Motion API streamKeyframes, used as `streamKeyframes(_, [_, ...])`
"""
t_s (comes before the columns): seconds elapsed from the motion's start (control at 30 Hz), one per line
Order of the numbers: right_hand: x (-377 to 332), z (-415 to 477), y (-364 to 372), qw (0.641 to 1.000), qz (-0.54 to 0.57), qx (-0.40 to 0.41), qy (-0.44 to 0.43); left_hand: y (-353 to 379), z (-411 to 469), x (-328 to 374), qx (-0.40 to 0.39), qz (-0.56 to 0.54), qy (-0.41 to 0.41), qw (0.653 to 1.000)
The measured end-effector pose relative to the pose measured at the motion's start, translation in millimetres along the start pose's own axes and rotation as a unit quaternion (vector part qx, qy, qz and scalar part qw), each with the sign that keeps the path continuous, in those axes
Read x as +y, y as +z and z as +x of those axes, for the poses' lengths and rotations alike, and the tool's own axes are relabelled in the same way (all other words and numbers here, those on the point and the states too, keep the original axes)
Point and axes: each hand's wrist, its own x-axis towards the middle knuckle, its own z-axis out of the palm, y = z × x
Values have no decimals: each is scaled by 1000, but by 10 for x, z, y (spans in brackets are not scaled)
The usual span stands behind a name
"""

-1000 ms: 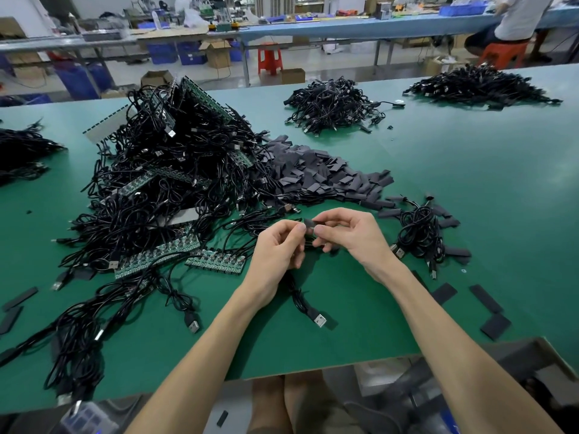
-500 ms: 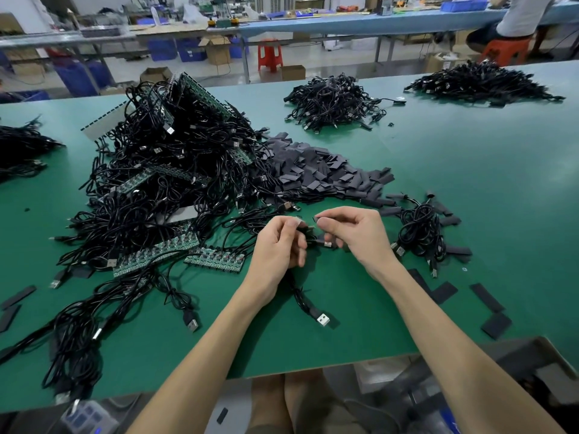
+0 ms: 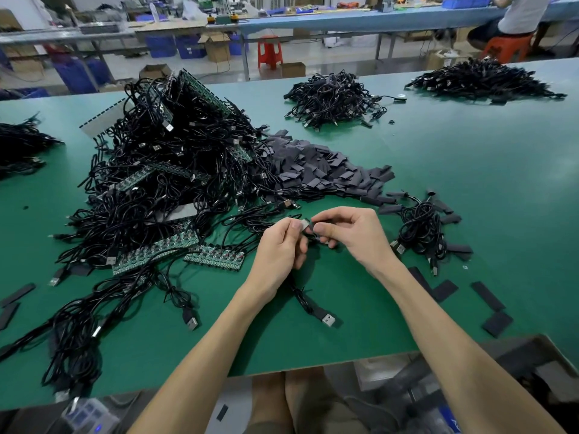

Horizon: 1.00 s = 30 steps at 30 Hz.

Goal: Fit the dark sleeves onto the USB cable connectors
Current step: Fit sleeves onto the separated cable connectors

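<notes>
My left hand (image 3: 282, 245) pinches the small end of a black USB cable, a pale connector tip (image 3: 304, 223) showing between the fingers. My right hand (image 3: 351, 231) pinches a dark sleeve (image 3: 311, 228) right against that tip. The cable runs down from my left hand to its USB plug (image 3: 327, 319) lying on the green table (image 3: 470, 183). A heap of dark sleeves (image 3: 322, 173) lies just beyond my hands. A big tangle of black USB cables (image 3: 163, 183) with green circuit strips fills the left.
A small bundle of sleeved cables (image 3: 423, 227) sits right of my hands. Loose flat sleeves (image 3: 488, 296) lie near the front right edge. Two more cable piles (image 3: 335, 98) (image 3: 482, 79) lie at the back. A seated person (image 3: 513, 17) works at the far bench.
My hands have stayed close together at the same spot. The right fingers have brought the sleeve up to the connector tip held by the left.
</notes>
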Motion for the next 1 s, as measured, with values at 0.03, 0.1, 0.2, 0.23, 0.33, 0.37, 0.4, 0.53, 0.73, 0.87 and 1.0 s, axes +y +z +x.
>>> streamKeyframes(0.03, [-6,-3,0,1000,1,1,-2,3,2,1,-2,3,1,1000])
streamKeyframes(0.1, [-14,-7,-1,1000,2,7,-7,11,2,12,-9,0,0,1000])
streamKeyframes(0.2, [-17,-10,-6,1000,6,14,-11,24,-5,34,-16,-32,-15,999])
streamKeyframes(0.23, [-16,-10,-8,1000,5,16,-13,26,-10,41,-16,-39,-19,999])
streamKeyframes(0.33, [-20,-8,-15,1000,-4,25,-17,20,-15,57,-14,-48,-28,998])
streamKeyframes(0.37, [-20,-6,-12,999,-6,29,-18,19,-13,59,-13,-48,-29,998])
streamKeyframes(0.4, [-21,-5,-10,999,-7,31,-19,18,-17,61,-12,-47,-29,998])
streamKeyframes(0.53, [-33,-14,-2,999,-12,30,-20,22,-30,75,-14,-46,-33,998])
streamKeyframes(0.73, [-52,-15,9,999,-26,33,-14,19,-28,79,-17,-48,-37,998])
streamKeyframes(0.87, [-57,-41,31,998,-41,51,-25,14,-25,78,-21,-40,-30,999])
streamKeyframes(1.0, [-61,-53,40,997,-45,56,-36,12,-26,92,-21,-24,-27,999])
